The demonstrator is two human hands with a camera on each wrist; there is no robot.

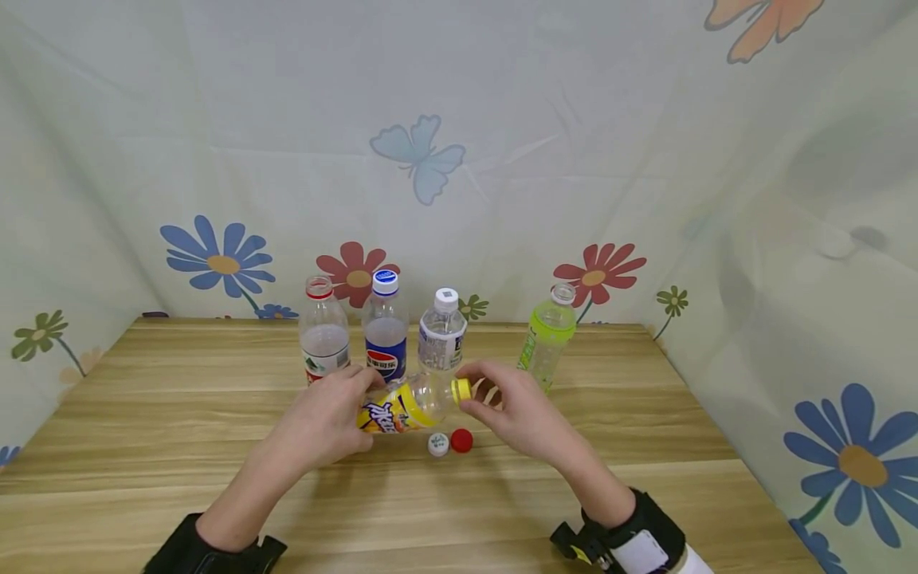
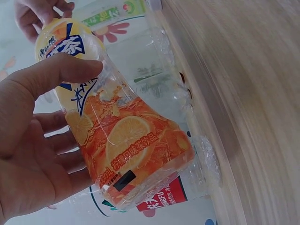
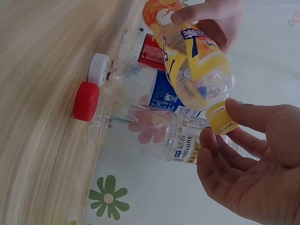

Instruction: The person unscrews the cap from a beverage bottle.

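Observation:
A clear plastic bottle [image 1: 402, 405] with a yellow and orange label lies nearly sideways above the table, its neck toward the right. My left hand [image 1: 326, 414] grips its body; the left wrist view shows the thumb across the label [image 2: 136, 136] and fingers behind. On the neck sits a yellow cap [image 1: 461, 390]. My right hand [image 1: 519, 406] pinches this cap [image 3: 220, 117] between thumb and fingers. Below the bottle, a white cap [image 1: 438, 444] and a red cap [image 1: 462, 440] lie side by side on the table.
Behind the hands stand an uncapped bottle with a red neck ring [image 1: 324, 327], a blue-labelled bottle [image 1: 386, 327] with its cap on, and a white-capped bottle [image 1: 441, 331]. An uncapped green-labelled bottle [image 1: 548, 335] stands to the right. A flowered curtain [image 1: 502, 199] hangs behind the wooden table [image 1: 179, 414].

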